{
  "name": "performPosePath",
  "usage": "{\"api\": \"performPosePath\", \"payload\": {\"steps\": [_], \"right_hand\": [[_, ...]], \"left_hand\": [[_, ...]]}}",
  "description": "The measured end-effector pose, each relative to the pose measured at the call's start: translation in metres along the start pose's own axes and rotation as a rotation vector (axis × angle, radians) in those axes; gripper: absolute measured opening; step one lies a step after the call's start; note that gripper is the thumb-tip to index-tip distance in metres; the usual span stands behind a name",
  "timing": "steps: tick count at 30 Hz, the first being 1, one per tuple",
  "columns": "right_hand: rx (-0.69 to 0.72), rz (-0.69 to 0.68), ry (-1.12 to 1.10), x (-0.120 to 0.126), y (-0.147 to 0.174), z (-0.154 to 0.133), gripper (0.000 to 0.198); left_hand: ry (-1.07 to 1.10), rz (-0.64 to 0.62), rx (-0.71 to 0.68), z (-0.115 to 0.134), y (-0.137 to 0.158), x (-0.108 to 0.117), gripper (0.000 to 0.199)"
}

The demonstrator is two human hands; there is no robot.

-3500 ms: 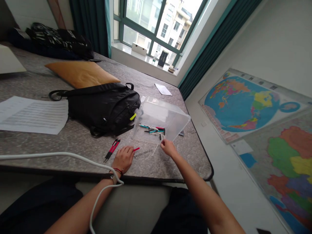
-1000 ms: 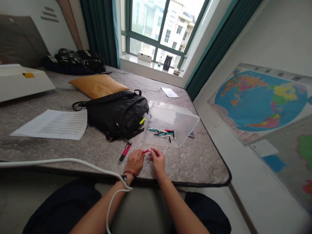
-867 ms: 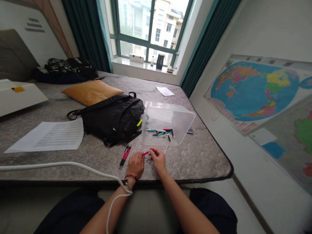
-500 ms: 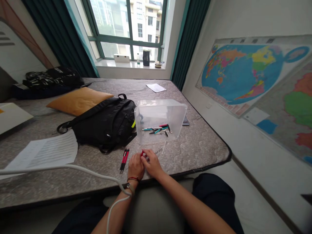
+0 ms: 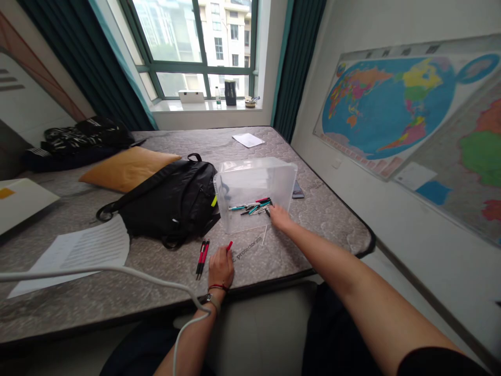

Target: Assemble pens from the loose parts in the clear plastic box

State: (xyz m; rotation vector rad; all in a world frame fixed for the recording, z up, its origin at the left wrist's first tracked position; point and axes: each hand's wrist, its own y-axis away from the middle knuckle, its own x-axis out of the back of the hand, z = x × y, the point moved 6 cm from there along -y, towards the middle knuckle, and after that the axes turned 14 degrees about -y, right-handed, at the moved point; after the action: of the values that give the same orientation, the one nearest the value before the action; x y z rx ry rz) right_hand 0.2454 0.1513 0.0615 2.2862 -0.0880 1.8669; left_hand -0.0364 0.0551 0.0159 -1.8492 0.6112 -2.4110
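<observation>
Here, left hand closed on red barrel, right hand at pen parts in clear bin, its grip indiscernible.

A black backpack lies before a tan packet, near a printed sheet; a world map (blue oceans, bright countries) hangs on the white wall.
</observation>
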Motion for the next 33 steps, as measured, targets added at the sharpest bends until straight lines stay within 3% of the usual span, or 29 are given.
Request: {"api": "performPosePath", "payload": {"steps": [11, 19, 33], "right_hand": [[0.228, -0.054, 0.149, -0.009, -0.041, -0.03, 0.033], [0.344, -0.053, 0.218, -0.006, -0.042, -0.037, 0.038], [0.438, -0.222, 0.377, -0.002, -0.045, -0.029, 0.029]], "left_hand": [[-0.002, -0.027, -0.024, 0.004, -0.002, 0.003, 0.026], [-0.004, -0.011, -0.044, 0.005, -0.002, 0.004, 0.024], [0.051, -0.013, -0.016, 0.004, -0.002, 0.01, 0.026]]}}
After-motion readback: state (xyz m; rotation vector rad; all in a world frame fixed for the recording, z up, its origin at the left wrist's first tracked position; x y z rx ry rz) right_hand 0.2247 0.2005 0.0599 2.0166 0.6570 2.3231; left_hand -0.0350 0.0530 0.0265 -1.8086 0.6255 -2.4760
